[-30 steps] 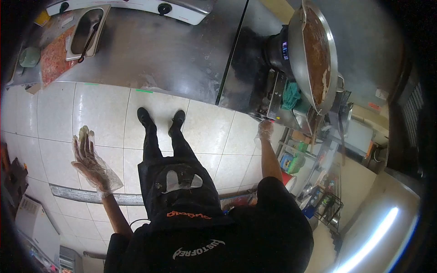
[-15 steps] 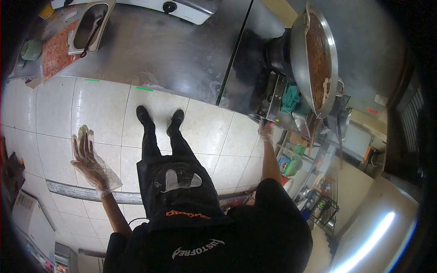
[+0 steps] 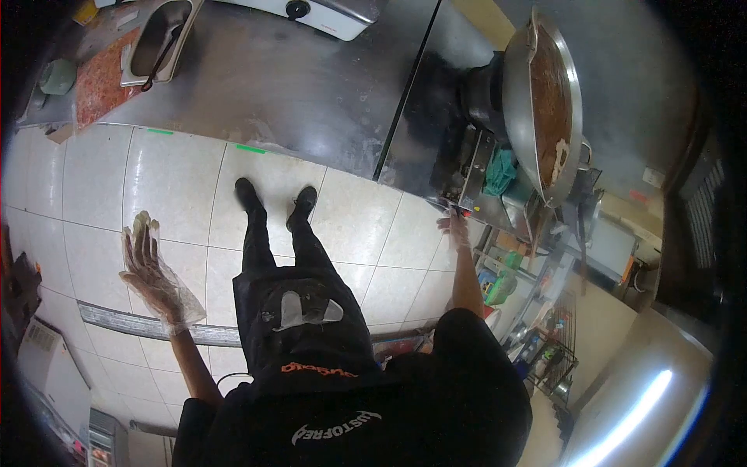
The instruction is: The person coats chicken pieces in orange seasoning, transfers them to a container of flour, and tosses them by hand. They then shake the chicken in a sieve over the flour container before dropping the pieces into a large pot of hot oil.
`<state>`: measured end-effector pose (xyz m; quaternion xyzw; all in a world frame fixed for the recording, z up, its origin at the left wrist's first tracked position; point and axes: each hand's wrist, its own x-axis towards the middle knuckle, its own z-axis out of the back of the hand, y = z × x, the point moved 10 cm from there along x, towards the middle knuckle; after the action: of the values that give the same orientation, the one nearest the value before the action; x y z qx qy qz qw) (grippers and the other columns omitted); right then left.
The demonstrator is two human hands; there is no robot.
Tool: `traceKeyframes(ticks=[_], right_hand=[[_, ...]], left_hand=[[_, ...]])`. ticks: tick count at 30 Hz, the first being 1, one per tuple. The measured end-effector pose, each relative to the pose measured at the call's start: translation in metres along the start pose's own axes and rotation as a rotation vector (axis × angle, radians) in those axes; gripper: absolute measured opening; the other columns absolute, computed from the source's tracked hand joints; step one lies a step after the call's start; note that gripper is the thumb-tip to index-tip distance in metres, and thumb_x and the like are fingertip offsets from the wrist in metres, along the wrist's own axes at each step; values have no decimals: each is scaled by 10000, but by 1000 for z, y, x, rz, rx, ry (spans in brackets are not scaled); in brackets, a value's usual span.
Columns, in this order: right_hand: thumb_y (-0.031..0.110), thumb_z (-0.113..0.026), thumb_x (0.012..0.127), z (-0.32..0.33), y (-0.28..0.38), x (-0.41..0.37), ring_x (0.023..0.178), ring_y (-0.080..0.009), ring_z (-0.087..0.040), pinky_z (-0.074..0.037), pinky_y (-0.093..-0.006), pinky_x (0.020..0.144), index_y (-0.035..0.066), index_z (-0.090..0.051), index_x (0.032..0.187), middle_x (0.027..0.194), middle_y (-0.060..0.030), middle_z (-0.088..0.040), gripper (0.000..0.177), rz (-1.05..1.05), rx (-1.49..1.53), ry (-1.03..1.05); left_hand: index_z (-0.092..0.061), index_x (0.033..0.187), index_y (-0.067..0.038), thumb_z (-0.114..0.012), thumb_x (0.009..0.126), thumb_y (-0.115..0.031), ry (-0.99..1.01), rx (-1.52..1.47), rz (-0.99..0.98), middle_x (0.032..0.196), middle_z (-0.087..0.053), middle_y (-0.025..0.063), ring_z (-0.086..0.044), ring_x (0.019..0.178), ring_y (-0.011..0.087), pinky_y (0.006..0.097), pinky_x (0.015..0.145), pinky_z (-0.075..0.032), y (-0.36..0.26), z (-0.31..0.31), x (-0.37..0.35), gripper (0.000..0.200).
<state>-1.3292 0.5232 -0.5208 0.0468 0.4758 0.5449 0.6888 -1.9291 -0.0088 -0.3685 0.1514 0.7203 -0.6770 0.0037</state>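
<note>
My left hand [image 3: 150, 268], in a clear plastic glove, hangs over the tiled floor with its palm up and fingers spread, touching nothing. My right hand [image 3: 454, 227], also gloved, is at the front edge of the stove [image 3: 476, 175], its fingers apart just below the small controls with red and yellow marks. Above that stove sits a large metal wok [image 3: 519, 117], seen at a slant, with a brown mass [image 3: 551, 101] inside and a pale patch near its lower end. A green cloth [image 3: 499, 171] lies on the stove by the wok.
Along the steel counter [image 3: 288, 86] stand a metal pan [image 3: 158, 47] with a dark-handled utensil and a bag of reddish minced food [image 3: 103, 86]. A white appliance with a black knob [image 3: 297, 9] is at the back. Shelves with packages [image 3: 498, 284] stand at my right.
My right hand has drawn slightly back from the stove's front controls, and its fingers have spread. My left hand stays about where it was. The view has shifted slightly.
</note>
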Motion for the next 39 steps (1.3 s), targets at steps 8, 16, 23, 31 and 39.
traceKeyframes(ticks=[8,16,23,31,39], right_hand=[[228,-502,812,-9,64,-16,580,-215,-611,-474,-335,486,41,-599,670,682,-128,-634,255,594,-1203,-401],[191,-542,747,-14,8,55,703,-209,-635,-493,-371,587,114,-658,714,744,-64,-646,143,238,-1829,-393],[199,-528,753,-23,57,7,657,-249,-628,-481,-356,550,91,-650,681,696,-97,-637,178,235,-1672,-480],[305,-518,788,10,30,-4,605,-279,-589,-462,-384,554,83,-583,586,621,-115,-597,307,590,-1225,-572],[368,-474,834,18,34,-10,563,-298,-576,-455,-406,520,74,-582,598,602,-108,-590,392,540,-1184,-633]], left_hand=[[-207,1338,-17,-162,850,-617,41,0,38,1329,-328,212,-297,1252,333,445,1053,-185,6,-7,-2,775],[-216,1338,-26,-159,837,-638,104,-63,62,1331,-333,199,-294,1254,330,443,1061,-164,17,-29,-3,794],[-217,1343,-40,-158,842,-629,74,5,64,1344,-311,200,-280,1261,332,453,1061,-160,22,-4,-1,775],[-209,1348,-46,-159,848,-625,63,20,55,1356,-299,192,-266,1270,328,461,1061,-136,27,3,4,767],[-209,1348,-50,-158,851,-620,86,-3,62,1353,-307,188,-275,1266,323,456,1059,-133,26,-1,7,759]])
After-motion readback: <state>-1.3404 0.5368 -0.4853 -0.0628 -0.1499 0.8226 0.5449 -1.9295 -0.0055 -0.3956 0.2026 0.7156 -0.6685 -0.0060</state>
